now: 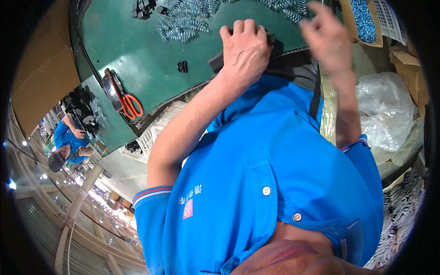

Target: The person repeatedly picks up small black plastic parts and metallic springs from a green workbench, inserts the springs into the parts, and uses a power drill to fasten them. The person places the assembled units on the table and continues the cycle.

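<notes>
My left hand (246,49) is closed over a dark, long block-like part (216,63) at the near edge of the green worktable (137,46). The hand hides the middle of that part, so its exact kind does not show. My right hand (327,42) is raised to the right of it, between the springs and the box of screws. Motion smears its fingers; whether they hold anything I cannot make out. Blue-silver coil springs (183,25) lie heaped beyond my left hand, with more springs (288,8) farther right. One small black piece (182,67) rests left of my left hand.
Red-handled scissors (132,106) lie beside a dark phone-like object (111,91) at the left. Small black blocks (144,9) sit at the far side. A cardboard box of blue screws (363,20) and a clear plastic bag (385,110) are at right. Another person (68,137) works at left.
</notes>
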`<state>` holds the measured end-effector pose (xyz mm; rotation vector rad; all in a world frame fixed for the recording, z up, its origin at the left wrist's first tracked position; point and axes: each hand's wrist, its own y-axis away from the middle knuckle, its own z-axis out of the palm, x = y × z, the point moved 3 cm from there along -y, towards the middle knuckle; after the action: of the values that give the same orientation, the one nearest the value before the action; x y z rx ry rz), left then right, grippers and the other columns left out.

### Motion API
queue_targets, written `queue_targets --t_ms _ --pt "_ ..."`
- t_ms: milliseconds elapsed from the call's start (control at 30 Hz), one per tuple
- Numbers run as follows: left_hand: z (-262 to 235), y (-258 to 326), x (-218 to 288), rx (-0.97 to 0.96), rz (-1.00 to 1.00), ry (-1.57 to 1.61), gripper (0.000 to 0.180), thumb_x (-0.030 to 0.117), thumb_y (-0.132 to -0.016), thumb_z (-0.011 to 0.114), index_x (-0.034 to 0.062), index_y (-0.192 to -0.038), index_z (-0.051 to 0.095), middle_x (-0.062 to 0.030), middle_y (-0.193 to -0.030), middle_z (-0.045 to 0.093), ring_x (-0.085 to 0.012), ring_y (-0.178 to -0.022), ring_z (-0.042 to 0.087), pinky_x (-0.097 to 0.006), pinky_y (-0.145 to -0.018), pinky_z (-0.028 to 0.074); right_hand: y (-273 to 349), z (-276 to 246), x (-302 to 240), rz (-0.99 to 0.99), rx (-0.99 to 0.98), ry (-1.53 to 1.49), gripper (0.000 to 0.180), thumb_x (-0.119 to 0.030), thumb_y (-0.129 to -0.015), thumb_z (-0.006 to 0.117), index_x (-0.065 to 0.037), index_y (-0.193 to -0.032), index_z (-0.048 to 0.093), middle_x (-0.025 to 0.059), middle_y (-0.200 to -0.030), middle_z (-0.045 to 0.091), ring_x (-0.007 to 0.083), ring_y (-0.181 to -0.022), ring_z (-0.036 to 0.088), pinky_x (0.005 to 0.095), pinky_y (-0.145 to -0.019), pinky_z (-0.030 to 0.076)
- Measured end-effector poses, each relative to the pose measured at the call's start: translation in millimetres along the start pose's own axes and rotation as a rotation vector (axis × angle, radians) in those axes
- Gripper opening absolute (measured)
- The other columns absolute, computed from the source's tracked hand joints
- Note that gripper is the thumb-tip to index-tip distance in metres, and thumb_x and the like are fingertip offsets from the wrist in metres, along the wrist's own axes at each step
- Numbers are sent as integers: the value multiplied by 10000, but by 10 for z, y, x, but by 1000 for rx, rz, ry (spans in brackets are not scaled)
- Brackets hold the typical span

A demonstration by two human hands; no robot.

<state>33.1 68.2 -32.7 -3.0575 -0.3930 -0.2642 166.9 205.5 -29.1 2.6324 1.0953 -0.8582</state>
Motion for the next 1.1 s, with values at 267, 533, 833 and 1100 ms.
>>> queue_targets --t_ms 267,533,833,1100 --pt "29 -48 -49 26 2 57 331 296 -749 757 78 -986 684 -90 -987 593 -284 -989 556 -459 -836 377 -568 -223 33 336 171 329 874 -332 -750 721 60 -1414 310 313 -1050 627 442 -926 642 479 -819 512" --pt "42 -49 -37 -5 39 44 301 305 -760 743 90 -965 692 -63 -981 592 -262 -984 560 -460 -828 373 -404 -512 -194 196 279 -887 229 -93 -803 638 13 -1007 642 30 -796 630 73 -665 546 225 -607 434" --pt "57 -37 -48 21 37 72 277 304 -763 737 99 -945 693 -50 -960 580 -245 -972 558 -449 -813 369 -463 -482 -767 -63 531 -1069 194 -120 -795 685 22 -913 626 86 -755 646 150 -667 615 262 -644 485" --pt "53 -39 -44 31 39 74 271 297 -750 743 99 -928 692 -49 -935 578 -244 -959 560 -448 -807 370 -432 -386 -882 -72 495 -970 153 -102 -790 650 25 -873 630 69 -740 640 141 -661 609 268 -637 487"
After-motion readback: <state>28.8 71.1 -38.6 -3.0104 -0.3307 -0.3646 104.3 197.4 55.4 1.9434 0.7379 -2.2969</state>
